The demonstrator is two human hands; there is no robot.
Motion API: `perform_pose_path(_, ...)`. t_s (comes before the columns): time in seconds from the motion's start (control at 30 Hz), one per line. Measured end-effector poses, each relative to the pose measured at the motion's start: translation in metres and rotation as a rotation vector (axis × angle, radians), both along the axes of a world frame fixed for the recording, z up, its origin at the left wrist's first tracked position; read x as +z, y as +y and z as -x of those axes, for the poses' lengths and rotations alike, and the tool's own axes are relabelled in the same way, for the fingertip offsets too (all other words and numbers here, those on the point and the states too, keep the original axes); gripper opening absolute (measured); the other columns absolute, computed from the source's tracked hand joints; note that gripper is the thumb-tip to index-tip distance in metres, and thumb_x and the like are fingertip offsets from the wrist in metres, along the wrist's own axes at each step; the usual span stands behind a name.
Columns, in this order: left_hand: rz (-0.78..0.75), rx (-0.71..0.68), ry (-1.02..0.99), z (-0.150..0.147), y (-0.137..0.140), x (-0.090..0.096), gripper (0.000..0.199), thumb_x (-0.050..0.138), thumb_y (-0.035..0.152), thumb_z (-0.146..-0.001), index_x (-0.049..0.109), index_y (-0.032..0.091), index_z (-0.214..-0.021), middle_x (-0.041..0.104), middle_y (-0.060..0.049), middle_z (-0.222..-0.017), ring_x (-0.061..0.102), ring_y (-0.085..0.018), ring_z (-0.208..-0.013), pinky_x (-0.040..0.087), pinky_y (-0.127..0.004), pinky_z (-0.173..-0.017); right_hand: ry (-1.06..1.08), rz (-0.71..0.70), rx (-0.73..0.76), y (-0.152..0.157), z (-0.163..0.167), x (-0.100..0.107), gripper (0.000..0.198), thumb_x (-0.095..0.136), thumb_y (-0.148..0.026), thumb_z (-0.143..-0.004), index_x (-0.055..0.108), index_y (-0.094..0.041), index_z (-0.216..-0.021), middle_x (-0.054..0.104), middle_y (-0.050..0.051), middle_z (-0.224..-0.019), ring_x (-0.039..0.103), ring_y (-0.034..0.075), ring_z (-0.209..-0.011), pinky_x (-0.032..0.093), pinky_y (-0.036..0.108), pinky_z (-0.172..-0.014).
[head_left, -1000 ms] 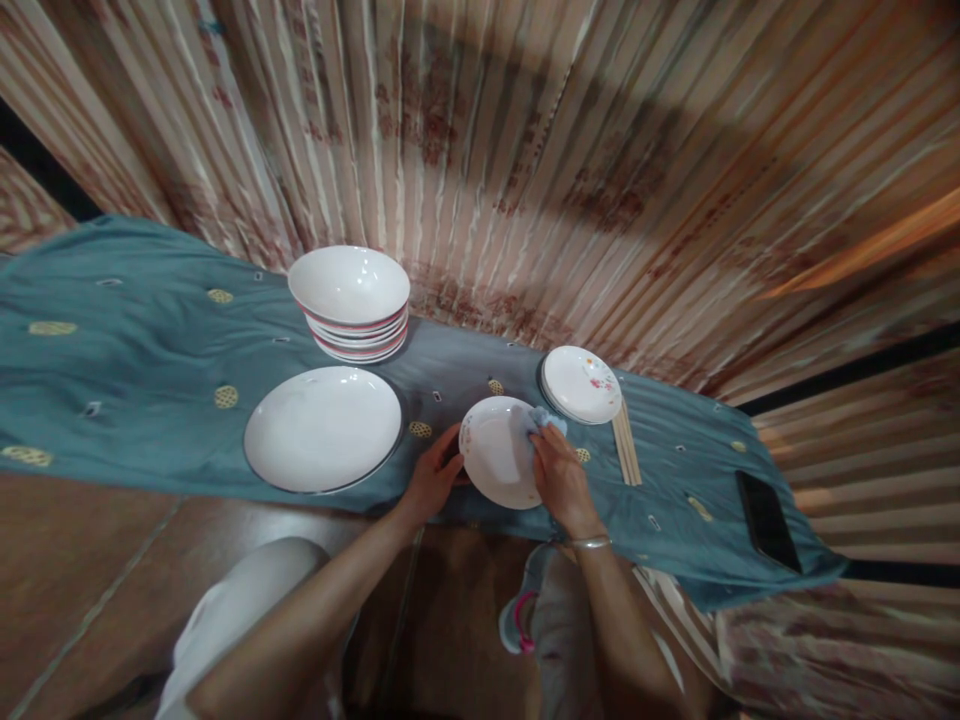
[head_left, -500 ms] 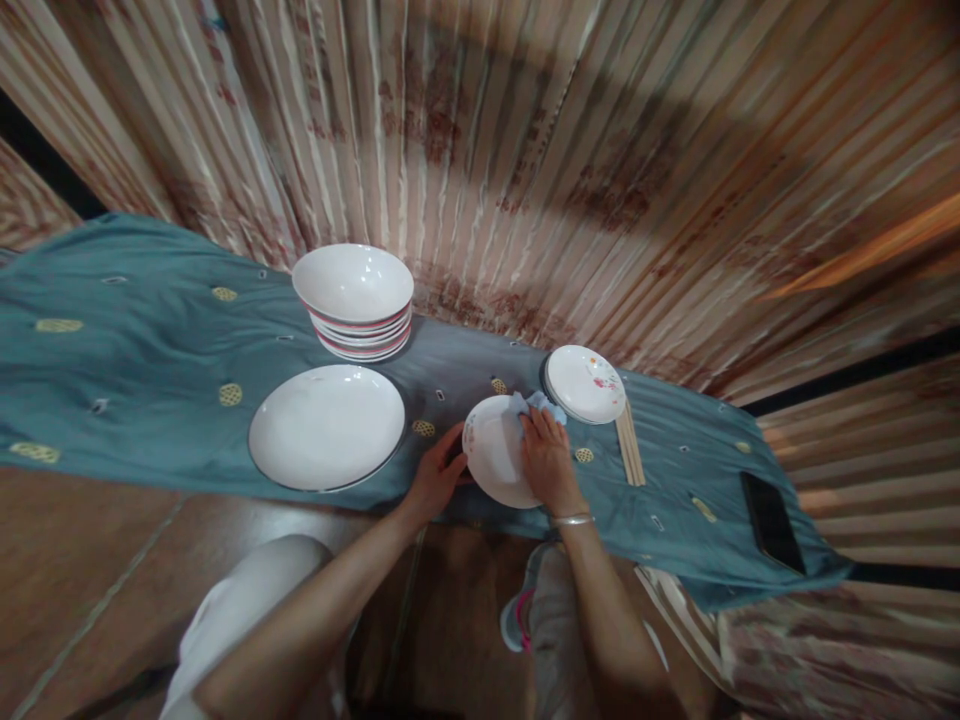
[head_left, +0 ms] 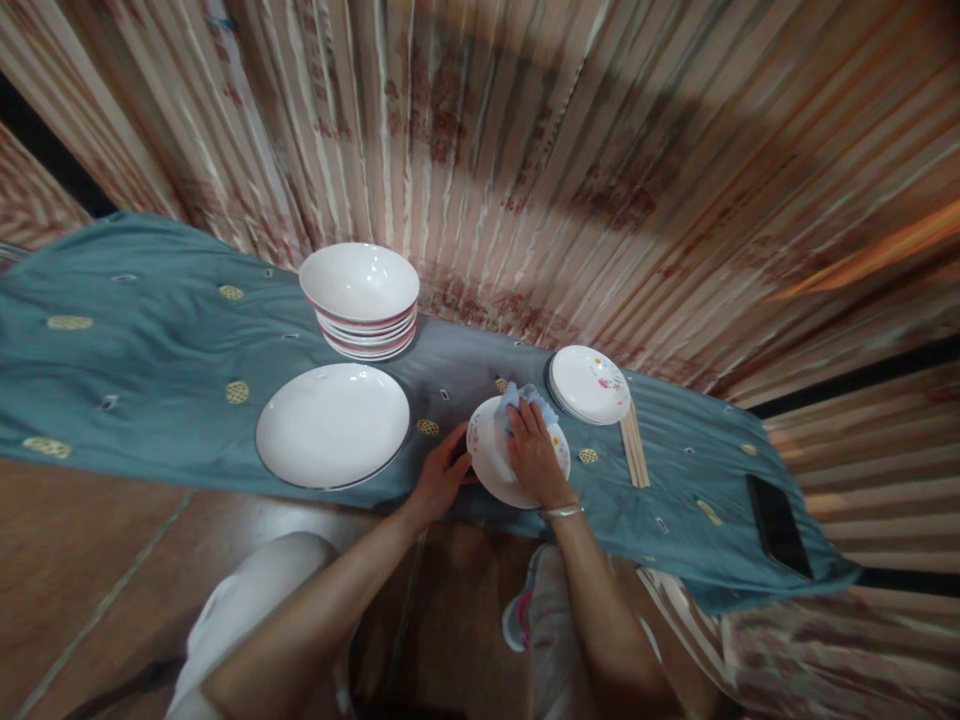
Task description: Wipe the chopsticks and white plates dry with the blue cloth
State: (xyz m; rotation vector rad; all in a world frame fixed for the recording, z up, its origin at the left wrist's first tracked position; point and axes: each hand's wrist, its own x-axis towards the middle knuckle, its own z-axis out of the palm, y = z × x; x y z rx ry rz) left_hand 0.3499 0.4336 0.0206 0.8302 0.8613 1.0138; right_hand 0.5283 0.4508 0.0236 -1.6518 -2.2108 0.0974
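A small white plate (head_left: pixel 491 462) with a floral rim lies near the front edge of the cloth-covered table. My left hand (head_left: pixel 442 472) grips its left edge, thumb at the rim and fingers partly hidden beneath. Pressed on the plate's upper part is a light blue cloth (head_left: pixel 541 398), held under the fingers of my right hand (head_left: pixel 536 455). That wrist wears a silver bangle (head_left: pixel 562 511). Just beyond, to the right, sits a stack of small floral plates (head_left: pixel 589 383).
Left of the hands lies a large white oval plate (head_left: pixel 334 425), with a stack of red-rimmed white bowls (head_left: pixel 360 285) behind it. Wooden chopsticks (head_left: pixel 634 450) rest beside the small plates. A black phone (head_left: pixel 778 525) lies at the right end. A pleated curtain (head_left: pixel 480 170) hangs behind the table.
My right hand and the blue cloth have slid leftward across the plate, uncovering the flowers on its right rim. My left hand keeps its hold. The whole view has shifted slightly.
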Motion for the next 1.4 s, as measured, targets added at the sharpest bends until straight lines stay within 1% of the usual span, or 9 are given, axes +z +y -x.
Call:
perform_pose_path(0.17,-0.011,-0.009,0.005,0.0,0.001,-0.004,0.058,0.062,0.028,-0.073,0.052,0.021,-0.13,0.053,-0.01,-0.136,0.057,-0.029,-0.11,0.058,-0.037,-0.072,0.067,0.016,0.023,0.003,0.005,-0.004,0.055,0.036,-0.011,-0.088,0.033,-0.01,-0.143,0.026,0.015,-0.152,0.011,0.029,-0.144,0.026,0.054,-0.114)
perform_pose_path(0.4,0.004,-0.01,-0.009,-0.001,0.001,-0.006,0.06,0.062,0.027,-0.073,0.05,0.021,-0.132,0.053,-0.009,-0.136,0.058,-0.029,-0.109,0.058,-0.037,-0.072,0.148,0.094,0.096,0.001,0.016,0.0,0.055,0.035,-0.015,-0.09,0.031,-0.012,-0.144,0.021,0.013,-0.155,0.014,0.026,-0.144,0.025,0.05,-0.116)
perform_pose_path(0.6,0.009,0.01,0.006,-0.001,0.001,-0.004,0.06,0.06,0.024,-0.073,0.05,0.018,-0.132,0.054,-0.011,-0.135,0.058,-0.029,-0.11,0.058,-0.038,-0.072,0.28,0.136,0.153,-0.001,0.024,0.003,0.052,0.036,-0.015,-0.091,0.034,-0.014,-0.143,0.025,0.013,-0.153,0.022,0.025,-0.142,0.026,0.052,-0.115)
perform_pose_path(0.8,0.046,0.043,0.004,-0.002,0.001,-0.004,0.06,0.062,0.025,-0.073,0.051,0.018,-0.132,0.058,-0.011,-0.129,0.06,-0.029,-0.108,0.058,-0.039,-0.074,0.389,0.219,0.202,-0.01,0.031,0.007,0.05,0.036,-0.019,-0.093,0.036,-0.017,-0.143,0.028,0.008,-0.153,0.023,0.02,-0.142,0.023,0.042,-0.118)
perform_pose_path(0.97,0.081,0.074,0.006,-0.003,0.001,-0.006,0.061,0.063,0.022,-0.072,0.052,0.018,-0.131,0.059,-0.01,-0.128,0.061,-0.028,-0.104,0.058,-0.04,-0.075,0.459,0.292,0.202,-0.017,0.032,0.01,0.05,0.037,-0.02,-0.093,0.037,-0.021,-0.143,0.032,0.007,-0.152,0.028,0.019,-0.14,0.023,0.042,-0.117)
perform_pose_path(1.07,0.108,0.076,0.003,-0.003,0.002,-0.006,0.06,0.062,0.02,-0.071,0.053,0.018,-0.131,0.063,-0.009,-0.122,0.062,-0.027,-0.103,0.058,-0.04,-0.075,0.482,0.33,0.201,-0.02,0.031,0.012,0.049,0.038,-0.02,-0.092,0.04,-0.02,-0.141,0.034,0.008,-0.15,0.03,0.019,-0.139,0.023,0.04,-0.117)
perform_pose_path(1.17,0.112,0.075,-0.012,-0.002,0.002,-0.003,0.06,0.06,0.019,-0.071,0.054,0.018,-0.13,0.065,-0.009,-0.12,0.063,-0.026,-0.1,0.058,-0.039,-0.076,0.494,0.374,0.217,-0.024,0.03,0.015,0.048,0.037,-0.02,-0.092,0.043,-0.017,-0.14,0.037,0.01,-0.149,0.032,0.019,-0.138,0.023,0.039,-0.117)
perform_pose_path(1.33,0.079,0.066,-0.001,-0.001,0.001,0.004,0.061,0.058,0.017,-0.069,0.054,0.017,-0.13,0.062,-0.009,-0.124,0.062,-0.026,-0.101,0.058,-0.038,-0.075,0.548,0.413,0.241,-0.032,0.027,0.02,0.044,0.039,-0.021,-0.092,0.049,-0.023,-0.136,0.043,0.005,-0.145,0.037,0.017,-0.136,0.024,0.039,-0.116)
perform_pose_path(1.4,0.079,0.058,0.006,0.0,0.001,0.005,0.061,0.058,0.016,-0.068,0.054,0.017,-0.13,0.063,-0.009,-0.122,0.063,-0.026,-0.101,0.058,-0.038,-0.075,0.56,0.423,0.249,-0.034,0.025,0.022,0.044,0.04,-0.02,-0.092,0.051,-0.023,-0.133,0.047,0.006,-0.143,0.04,0.017,-0.134,0.026,0.038,-0.115)
